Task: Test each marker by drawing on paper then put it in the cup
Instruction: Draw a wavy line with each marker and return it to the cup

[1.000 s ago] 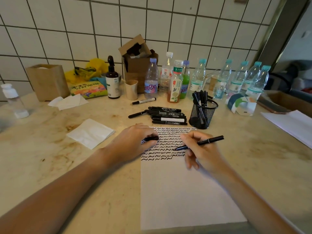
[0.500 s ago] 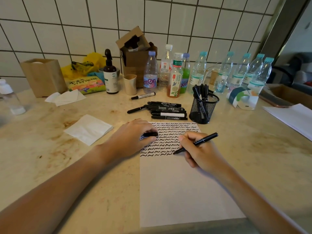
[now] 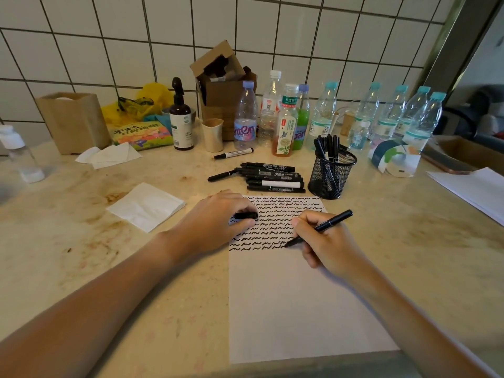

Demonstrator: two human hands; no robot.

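Marker (image 3: 320, 228) in right hand (image 3: 326, 242), tip on paper (image 3: 294, 301) at the lowest squiggle row; judged light, rigid, smooth, best gripped mid-barrel. Left hand (image 3: 215, 225) pinches its cap (image 3: 246, 215) and rests on the sheet's edge. Mesh cup (image 3: 331, 173) stands just beyond the paper, already crowded with markers; untested markers (image 3: 268, 177) lie beside it.

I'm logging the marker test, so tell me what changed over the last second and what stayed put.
The right hand has carried the marker rightward along the bottom row of squiggles on the paper, lengthening that row. It holds the same writing grip. The left hand still pinches the cap and rests at the paper's left edge. The loose markers and the mesh cup have not moved on the counter.
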